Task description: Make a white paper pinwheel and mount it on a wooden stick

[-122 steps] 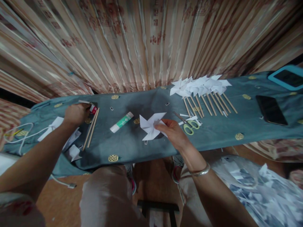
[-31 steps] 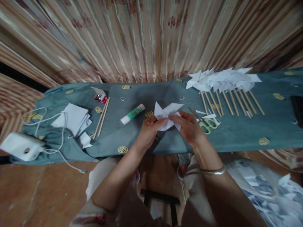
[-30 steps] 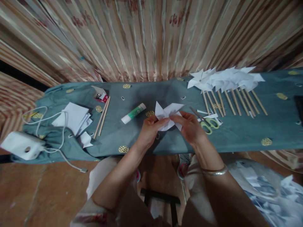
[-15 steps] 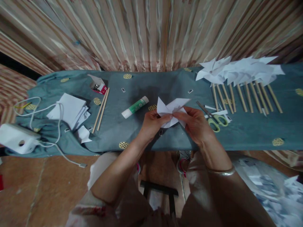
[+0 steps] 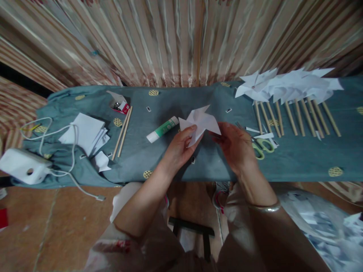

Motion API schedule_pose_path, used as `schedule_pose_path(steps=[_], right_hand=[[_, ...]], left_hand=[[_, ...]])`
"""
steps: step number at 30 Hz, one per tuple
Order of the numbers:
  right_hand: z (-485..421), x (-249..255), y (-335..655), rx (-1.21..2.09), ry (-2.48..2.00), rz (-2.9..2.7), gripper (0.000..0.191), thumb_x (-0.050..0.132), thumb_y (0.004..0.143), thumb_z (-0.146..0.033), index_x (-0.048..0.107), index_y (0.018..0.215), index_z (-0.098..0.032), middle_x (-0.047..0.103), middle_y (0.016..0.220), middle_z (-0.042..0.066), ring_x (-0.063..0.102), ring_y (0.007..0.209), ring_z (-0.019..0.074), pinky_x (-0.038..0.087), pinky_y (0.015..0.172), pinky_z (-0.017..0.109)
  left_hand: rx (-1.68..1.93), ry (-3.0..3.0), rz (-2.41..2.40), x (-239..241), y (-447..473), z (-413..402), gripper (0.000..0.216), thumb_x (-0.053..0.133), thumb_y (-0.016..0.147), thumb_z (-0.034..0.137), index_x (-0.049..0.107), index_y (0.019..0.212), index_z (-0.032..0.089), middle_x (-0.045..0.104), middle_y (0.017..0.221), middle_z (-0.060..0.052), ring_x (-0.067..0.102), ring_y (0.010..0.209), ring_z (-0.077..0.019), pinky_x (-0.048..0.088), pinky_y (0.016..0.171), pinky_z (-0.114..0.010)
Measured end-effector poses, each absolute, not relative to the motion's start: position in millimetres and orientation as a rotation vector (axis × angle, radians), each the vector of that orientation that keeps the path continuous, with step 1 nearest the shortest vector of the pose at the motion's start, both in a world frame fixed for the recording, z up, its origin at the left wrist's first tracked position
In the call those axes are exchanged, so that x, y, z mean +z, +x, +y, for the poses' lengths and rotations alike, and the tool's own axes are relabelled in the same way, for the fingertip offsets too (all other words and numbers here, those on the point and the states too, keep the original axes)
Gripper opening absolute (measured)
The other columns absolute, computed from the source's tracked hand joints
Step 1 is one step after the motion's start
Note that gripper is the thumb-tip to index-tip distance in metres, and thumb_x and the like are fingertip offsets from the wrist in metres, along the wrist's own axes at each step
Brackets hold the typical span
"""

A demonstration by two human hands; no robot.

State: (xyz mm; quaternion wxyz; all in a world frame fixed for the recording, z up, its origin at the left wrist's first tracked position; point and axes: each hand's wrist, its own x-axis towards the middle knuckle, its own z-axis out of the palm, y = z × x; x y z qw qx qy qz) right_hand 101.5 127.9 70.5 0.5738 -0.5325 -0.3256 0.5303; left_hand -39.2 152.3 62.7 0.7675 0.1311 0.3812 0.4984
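A white paper pinwheel (image 5: 202,120) with pointed, folded blades is held up above the cloth-covered table. My left hand (image 5: 181,149) pinches it at its lower left, thumb on the front near the middle. At the right blade, the curled fingers of my right hand (image 5: 235,145) touch the paper, and their tips are partly hidden behind it. Just left of the pinwheel lies a glue stick (image 5: 163,129) with a green label. Green-handled scissors (image 5: 262,147) rest beside my right hand, among paper strips (image 5: 263,135).
Finished pinwheels (image 5: 297,85) on wooden sticks (image 5: 299,117) lie at the right. Two loose sticks (image 5: 122,132), an open box of small metal pieces (image 5: 119,104), paper squares (image 5: 85,130) and a white device with cables (image 5: 24,166) are at the left. A bag of paper (image 5: 320,223) stands below right.
The pinwheel has turned and shifted slightly up and left, its front more visible. My right thumb has left its centre, and that hand has moved to the right blade.
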Motion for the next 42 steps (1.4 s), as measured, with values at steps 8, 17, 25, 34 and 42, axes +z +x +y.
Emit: schedule_pose_path(steps=[8, 17, 25, 34, 42], right_hand=[[114.7, 68.9, 80.2, 0.713, -1.446, -1.553, 0.017, 0.061, 0.084, -0.022, 0.075, 0.092, -0.027, 0.076, 0.095, 0.000, 0.066, 0.090, 0.0213, 0.049, 0.089, 0.038], [118.7, 66.8, 71.4, 0.376, -1.407, -1.895, 0.018, 0.054, 0.086, -0.015, 0.071, 0.085, -0.023, 0.076, 0.092, 0.003, 0.068, 0.085, 0.0225, 0.050, 0.082, 0.036], [115.9, 70.2, 71.1, 0.584, -1.567, -1.794, 0.014, 0.059, 0.080, -0.016, 0.071, 0.084, -0.024, 0.076, 0.083, 0.001, 0.070, 0.078, 0.0206, 0.052, 0.074, 0.031], [118.0, 70.7, 73.7, 0.803, -1.719, -1.703, 0.012, 0.065, 0.076, -0.022, 0.074, 0.084, -0.024, 0.078, 0.081, 0.001, 0.073, 0.078, 0.0227, 0.054, 0.071, 0.033], [122.6, 67.6, 101.9, 0.723, -1.737, -1.535, 0.013, 0.065, 0.077, -0.030, 0.071, 0.076, -0.019, 0.072, 0.070, 0.003, 0.068, 0.066, 0.0219, 0.051, 0.065, 0.034]], left_hand=[[1.120, 0.179, 0.811, 70.8, -38.8, 155.2, 0.013, 0.058, 0.083, 0.006, 0.066, 0.081, 0.015, 0.071, 0.078, 0.001, 0.066, 0.077, -0.0093, 0.052, 0.078, -0.019], [1.052, 0.207, 0.796, 72.4, -40.2, 154.0, 0.012, 0.060, 0.082, 0.009, 0.065, 0.073, 0.013, 0.068, 0.067, 0.001, 0.061, 0.061, -0.0080, 0.049, 0.065, -0.018], [1.038, 0.294, 0.783, 60.4, -42.9, 151.0, 0.002, 0.068, 0.074, 0.013, 0.068, 0.072, 0.013, 0.067, 0.065, 0.001, 0.061, 0.062, -0.0086, 0.049, 0.068, -0.019], [1.043, 0.415, 0.818, 59.0, -38.9, 147.0, 0.008, 0.073, 0.068, 0.019, 0.067, 0.063, 0.016, 0.061, 0.054, 0.002, 0.054, 0.053, -0.0093, 0.046, 0.060, -0.022], [1.196, 0.538, 0.831, 62.1, -41.2, 150.1, 0.008, 0.075, 0.065, 0.018, 0.071, 0.072, 0.016, 0.071, 0.069, 0.001, 0.064, 0.068, -0.0111, 0.048, 0.074, -0.024]])
